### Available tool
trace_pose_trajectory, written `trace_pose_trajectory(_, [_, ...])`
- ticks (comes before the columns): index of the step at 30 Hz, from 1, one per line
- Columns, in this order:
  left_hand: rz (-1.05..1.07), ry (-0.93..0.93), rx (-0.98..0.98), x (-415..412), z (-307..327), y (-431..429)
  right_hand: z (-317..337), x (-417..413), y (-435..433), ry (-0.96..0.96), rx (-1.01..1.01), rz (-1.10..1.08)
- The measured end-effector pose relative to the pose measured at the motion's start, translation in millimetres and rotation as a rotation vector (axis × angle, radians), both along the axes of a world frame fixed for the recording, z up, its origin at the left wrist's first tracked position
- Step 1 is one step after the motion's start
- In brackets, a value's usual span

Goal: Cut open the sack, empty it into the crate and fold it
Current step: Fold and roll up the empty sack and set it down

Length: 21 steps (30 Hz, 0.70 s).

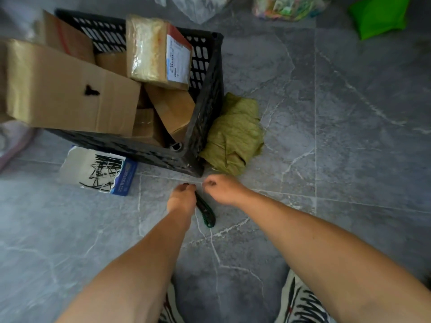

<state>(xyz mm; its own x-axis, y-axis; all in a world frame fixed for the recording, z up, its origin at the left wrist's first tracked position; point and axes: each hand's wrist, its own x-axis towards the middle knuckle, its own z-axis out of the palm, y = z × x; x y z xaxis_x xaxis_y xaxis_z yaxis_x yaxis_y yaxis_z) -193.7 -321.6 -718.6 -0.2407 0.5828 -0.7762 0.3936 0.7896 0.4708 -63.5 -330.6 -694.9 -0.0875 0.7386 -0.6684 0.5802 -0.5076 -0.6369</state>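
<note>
While both bare forearms reach out over the grey marbled floor (349, 113), the left hand (182, 197) and the right hand (221, 188) meet just below the near corner of the crate (205, 108). Left fingers are curled around a dark, green-edged cutter (206, 212), whose body juts back toward five o'clock from under the palm; its front end is hidden by the hand. Right fingers are pinched shut close to the left fingertips, but whether they grip anything is too small to tell. At twelve o'clock from the right hand lies the sack (235, 134), a crumpled olive-green bundle on the floor, touching the crate's right wall. Black and lattice-sided, the crate sits at eleven o'clock from the hands and is heaped with brown boxes (70, 89); one parcel (158, 50) wrapped in clear tape with a white label leans on top. Against the crate's near wall, at ten o'clock from the left hand, rests a white packet (98, 170) with black scrawl and a blue edge. Far off at one o'clock lies a bright green bag (380, 15). Striped shoes (303, 301) show at six o'clock.
</note>
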Motion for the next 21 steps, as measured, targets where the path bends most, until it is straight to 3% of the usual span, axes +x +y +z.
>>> trace_pose_trajectory(7, [0.132,-0.001,-0.078,-11,-10,-6,-34,-16,-10,-0.012,-0.162,-0.171])
trace_pose_trajectory(15, [0.334,-0.207,-0.155,-6,-22,-8,-52,-43,-12,0.043,-0.298,-0.3])
trace_pose_trajectory(21, [0.338,-0.268,-0.156,-10,-22,-8,-53,-53,-14,0.092,-0.35,-0.439])
